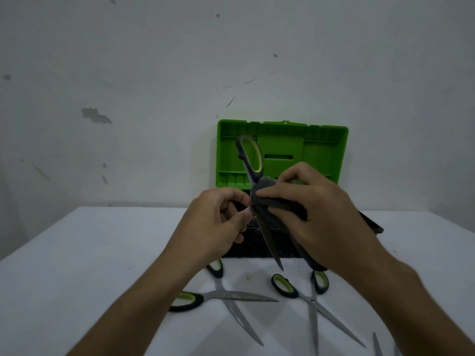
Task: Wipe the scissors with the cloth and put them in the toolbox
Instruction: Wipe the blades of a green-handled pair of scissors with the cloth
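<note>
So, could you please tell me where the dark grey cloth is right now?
In the head view, the dark grey cloth is right of centre, gripped by the right hand against the raised black-and-green scissors, before the open green toolbox.

Nothing here can be read. The open green lid of the toolbox shows only moulded ribs and a slot, with no lettering or brand that I can make out. The scissors held up in front of it carry no visible mark on the black and green handle or on the blade, and the pairs lying on the surface are just as plain. The wall behind has chips and scuffs, not writing.
</note>
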Demonstrator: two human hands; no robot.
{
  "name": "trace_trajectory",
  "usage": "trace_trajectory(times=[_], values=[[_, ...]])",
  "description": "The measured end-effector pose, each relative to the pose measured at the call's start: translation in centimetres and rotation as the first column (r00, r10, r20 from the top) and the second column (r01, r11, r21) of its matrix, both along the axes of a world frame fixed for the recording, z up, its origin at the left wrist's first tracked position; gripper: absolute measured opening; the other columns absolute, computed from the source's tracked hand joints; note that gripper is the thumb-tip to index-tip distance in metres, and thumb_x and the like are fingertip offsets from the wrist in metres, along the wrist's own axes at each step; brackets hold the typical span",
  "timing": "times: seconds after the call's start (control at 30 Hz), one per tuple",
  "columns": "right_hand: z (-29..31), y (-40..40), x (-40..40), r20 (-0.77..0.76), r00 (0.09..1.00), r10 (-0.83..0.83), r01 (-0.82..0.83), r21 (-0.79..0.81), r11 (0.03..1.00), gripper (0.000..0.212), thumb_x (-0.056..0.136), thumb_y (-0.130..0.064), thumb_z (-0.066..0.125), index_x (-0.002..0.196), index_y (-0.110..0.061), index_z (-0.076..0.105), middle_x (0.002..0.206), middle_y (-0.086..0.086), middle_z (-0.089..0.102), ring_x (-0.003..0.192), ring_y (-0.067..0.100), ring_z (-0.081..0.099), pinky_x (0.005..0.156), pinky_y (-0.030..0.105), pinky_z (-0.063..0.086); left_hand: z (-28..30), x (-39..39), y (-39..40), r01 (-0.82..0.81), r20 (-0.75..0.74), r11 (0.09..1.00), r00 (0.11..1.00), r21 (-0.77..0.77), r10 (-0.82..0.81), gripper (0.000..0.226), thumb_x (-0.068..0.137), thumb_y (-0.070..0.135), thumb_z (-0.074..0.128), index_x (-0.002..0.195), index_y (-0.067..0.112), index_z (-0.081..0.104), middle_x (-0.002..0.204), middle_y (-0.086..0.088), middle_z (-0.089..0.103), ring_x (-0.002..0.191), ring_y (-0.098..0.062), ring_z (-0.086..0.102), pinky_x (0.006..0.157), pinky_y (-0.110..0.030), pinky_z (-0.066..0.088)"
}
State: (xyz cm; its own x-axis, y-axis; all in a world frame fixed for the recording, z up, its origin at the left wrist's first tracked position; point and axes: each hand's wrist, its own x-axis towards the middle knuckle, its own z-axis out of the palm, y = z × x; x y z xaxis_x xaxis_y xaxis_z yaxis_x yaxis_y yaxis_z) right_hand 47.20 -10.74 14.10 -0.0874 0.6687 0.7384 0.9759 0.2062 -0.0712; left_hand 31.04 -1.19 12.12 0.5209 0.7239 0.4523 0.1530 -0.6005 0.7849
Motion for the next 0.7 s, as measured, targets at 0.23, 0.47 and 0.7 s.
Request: trace_trajectory(times=[0.23,0.47,0.7], values=[[-0.7,0.9,0.7,-0.014,0.989,-0.15,0.15,0.128,0.98,0.028,0.088,-0.022,0.065,0.115,-0.02,0.071,0.104,0.0,0.055,0.09,0.016,0.053,0.074,0.021,0.044,0.6,-1.0,0.7,-0.032,0.015,0.999,0.999,0.021,0.032,0.006,0.091,0.014,0.066,0.092,0.02,0.068,0.055,0.002,0.062,0.052,-0.014,0.069,0.062,-0.031,0.057],[-1.2,0.6,-1.8,0.013,0.998,0.055,-0.056,0.074,0.996,0.031,0.09,-0.031,0.059,0.118,-0.022,0.069,0.107,-0.001,0.054,0.091,0.015,0.054,0.074,0.031,0.053,0.8,-1.0,0.7,0.01,0.01,1.0,1.0,-0.01,-0.01,0.009,0.091,0.012,0.066,0.092,0.02,0.068,0.055,0.001,0.063,0.051,-0.016,0.068,0.057,-0.023,0.055],[-0.8,0.9,0.9,-0.099,0.989,-0.112,0.132,0.224,0.966,0.028,0.087,-0.022,0.067,0.114,-0.018,0.071,0.105,0.001,0.055,0.089,0.015,0.055,0.078,0.022,0.052,1.6,-2.4,1.7,0.021,0.039,0.996,0.999,-0.082,-0.018,0.008,0.09,0.01,0.066,0.093,0.017,0.069,0.052,0.003,0.062,0.057,-0.02,0.068,0.065,-0.034,0.059]])
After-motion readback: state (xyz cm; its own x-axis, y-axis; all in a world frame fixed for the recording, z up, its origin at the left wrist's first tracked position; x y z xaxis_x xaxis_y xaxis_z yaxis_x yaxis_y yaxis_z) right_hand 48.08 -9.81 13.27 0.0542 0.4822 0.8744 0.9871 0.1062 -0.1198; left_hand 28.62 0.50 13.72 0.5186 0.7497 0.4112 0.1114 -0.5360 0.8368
